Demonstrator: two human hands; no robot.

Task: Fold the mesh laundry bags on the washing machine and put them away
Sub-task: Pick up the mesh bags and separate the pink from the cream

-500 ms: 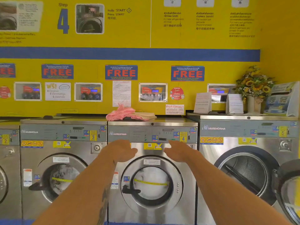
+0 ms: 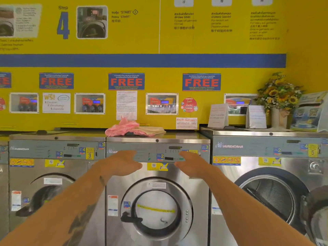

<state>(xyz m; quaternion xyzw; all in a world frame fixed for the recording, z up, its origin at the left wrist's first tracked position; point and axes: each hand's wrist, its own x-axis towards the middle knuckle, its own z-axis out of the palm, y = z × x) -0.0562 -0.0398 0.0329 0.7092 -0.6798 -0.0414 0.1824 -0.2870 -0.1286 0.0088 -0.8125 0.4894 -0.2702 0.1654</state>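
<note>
A crumpled pink mesh laundry bag [image 2: 122,128] lies on top of the middle washing machine [image 2: 159,136], toward its back left. A flat beige bag [image 2: 152,130] lies against it on the right. My left hand [image 2: 119,163] and my right hand [image 2: 190,165] are stretched out in front of the machine's control panel, below the bags and apart from them. Both hands are empty with fingers spread.
A washing machine [image 2: 56,151] stands on the left. The right machine [image 2: 266,151] has its door [image 2: 317,215] swung open at the frame's right edge. On that machine's top stand two sign cards [image 2: 218,115], a vase of sunflowers [image 2: 279,96] and a leaflet holder [image 2: 308,114]. A yellow wall rises behind.
Both hands have risen slightly toward the control panel, and the view has closed in a little on the middle machine. The bags have not moved.
</note>
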